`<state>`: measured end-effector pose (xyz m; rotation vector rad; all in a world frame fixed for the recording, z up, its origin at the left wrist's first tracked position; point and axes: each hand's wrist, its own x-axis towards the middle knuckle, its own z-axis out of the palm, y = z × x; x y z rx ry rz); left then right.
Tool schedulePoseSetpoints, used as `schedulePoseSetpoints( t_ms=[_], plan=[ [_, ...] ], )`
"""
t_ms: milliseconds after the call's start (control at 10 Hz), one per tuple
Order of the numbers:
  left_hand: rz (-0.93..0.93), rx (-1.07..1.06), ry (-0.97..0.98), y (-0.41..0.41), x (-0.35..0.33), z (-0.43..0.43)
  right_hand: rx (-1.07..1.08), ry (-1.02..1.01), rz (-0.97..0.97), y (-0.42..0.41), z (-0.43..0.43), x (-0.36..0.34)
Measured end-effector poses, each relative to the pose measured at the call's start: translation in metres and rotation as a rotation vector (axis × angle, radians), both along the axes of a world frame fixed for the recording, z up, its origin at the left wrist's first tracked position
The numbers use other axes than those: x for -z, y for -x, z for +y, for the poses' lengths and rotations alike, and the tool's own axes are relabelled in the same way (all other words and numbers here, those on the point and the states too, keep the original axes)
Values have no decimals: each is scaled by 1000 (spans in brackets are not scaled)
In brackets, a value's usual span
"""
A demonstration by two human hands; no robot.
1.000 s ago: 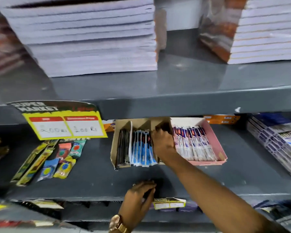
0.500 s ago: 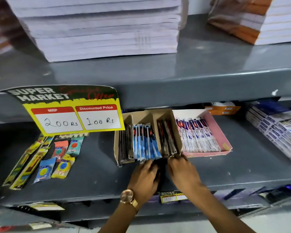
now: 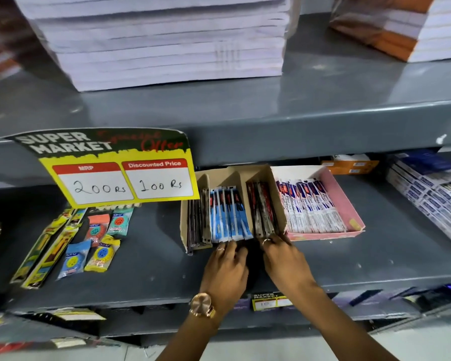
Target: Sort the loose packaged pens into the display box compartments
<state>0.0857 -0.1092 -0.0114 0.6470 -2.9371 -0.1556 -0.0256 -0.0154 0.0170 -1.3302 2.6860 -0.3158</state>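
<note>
A brown cardboard display box [image 3: 258,171] stands on the middle shelf with three compartments. The left one holds dark packs [image 3: 195,227], the middle one blue packaged pens [image 3: 229,217], and the right one red-and-black packaged pens [image 3: 262,209]. Both hands rest on the shelf just in front of the box. My left hand [image 3: 227,267], with a watch on its wrist, has its fingertips at the blue packs' near ends. My right hand [image 3: 284,259] has its fingertips at the red-and-black packs' near ends. A dark bundle of loose packaged pens [image 3: 254,259] is pressed between the two hands and is mostly hidden.
A pink box [image 3: 349,204] of white-and-blue pen packs touches the display box on its right. A yellow price sign [image 3: 120,178] hangs from the upper shelf edge, with loose colourful packets [image 3: 73,246] below it. Blue-and-white boxes [image 3: 432,194] are at far right, paper stacks [image 3: 167,43] above.
My right hand has come out of the right compartment to the shelf front. My left hand has moved up from the shelf edge beside it. The view has shifted downward.
</note>
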Motion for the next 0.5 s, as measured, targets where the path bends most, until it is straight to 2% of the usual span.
schedulePoseSetpoints(
  t_ms=[200, 300, 400, 500],
  plan=[
    [-42, 39, 13, -42, -6, -7, -35, -81, -5, 4, -5, 4],
    [-12, -8, 44, -43, -5, -24, -34, -80, 37, 4, -15, 4],
    [-61, -68, 9, -34, 1, -39, -5, -97, 43, 3, -20, 6],
    [-57, -27, 77, -38, 4, -37, 19, -70, 24, -2, -11, 9]
  ],
)
